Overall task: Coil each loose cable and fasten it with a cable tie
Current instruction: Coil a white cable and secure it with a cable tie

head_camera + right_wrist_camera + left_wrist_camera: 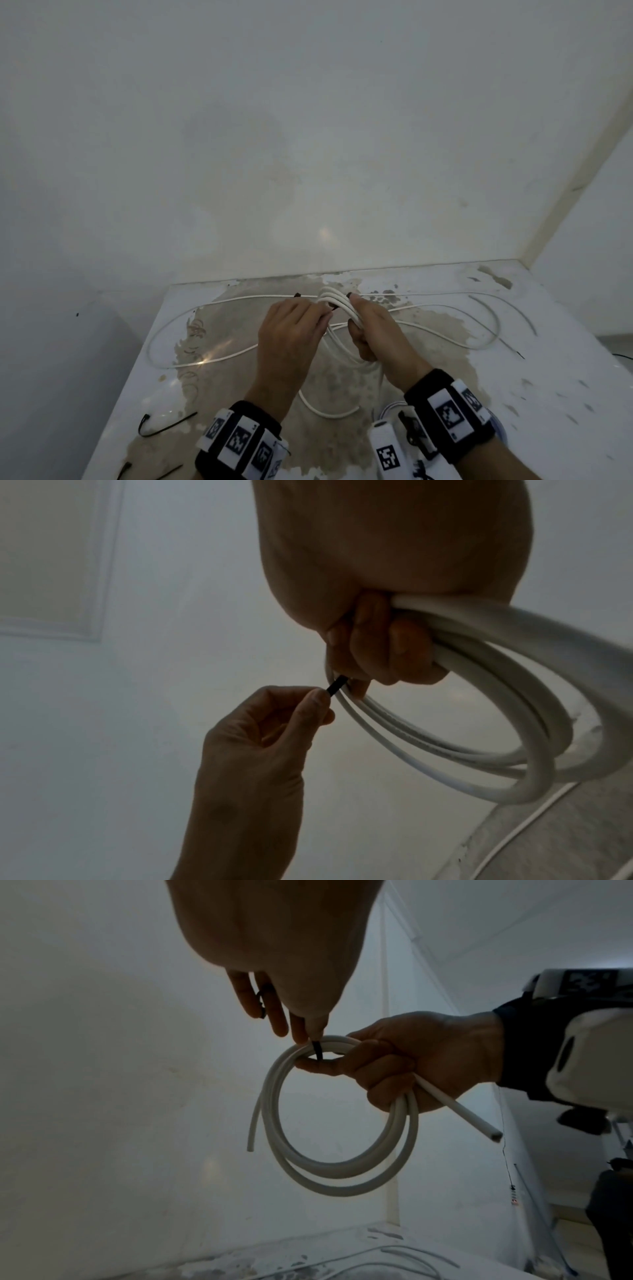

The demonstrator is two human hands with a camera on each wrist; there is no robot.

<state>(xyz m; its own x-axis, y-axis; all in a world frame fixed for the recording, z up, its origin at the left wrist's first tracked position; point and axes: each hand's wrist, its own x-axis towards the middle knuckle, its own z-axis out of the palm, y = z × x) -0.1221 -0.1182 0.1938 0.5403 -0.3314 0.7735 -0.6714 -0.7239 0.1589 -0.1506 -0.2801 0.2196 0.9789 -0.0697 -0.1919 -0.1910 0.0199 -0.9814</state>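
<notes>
A white cable wound into a coil (337, 303) (329, 1167) (479, 734) is held above the table. My right hand (368, 327) (404, 1064) (373, 642) grips the coil's strands in a fist. My left hand (291, 329) (301, 1026) (294, 715) pinches a black cable tie (317, 1050) (337, 685) that crosses the coil near its top. The tie's other end (297, 295) pokes out past the left knuckles. Two free cable ends (493, 1135) hang off the coil.
Long loose white cables (212, 356) sprawl over the stained white table (548, 394), behind and beside my hands. Spare black ties (161, 425) lie at the table's near left corner. A white wall stands close behind the table.
</notes>
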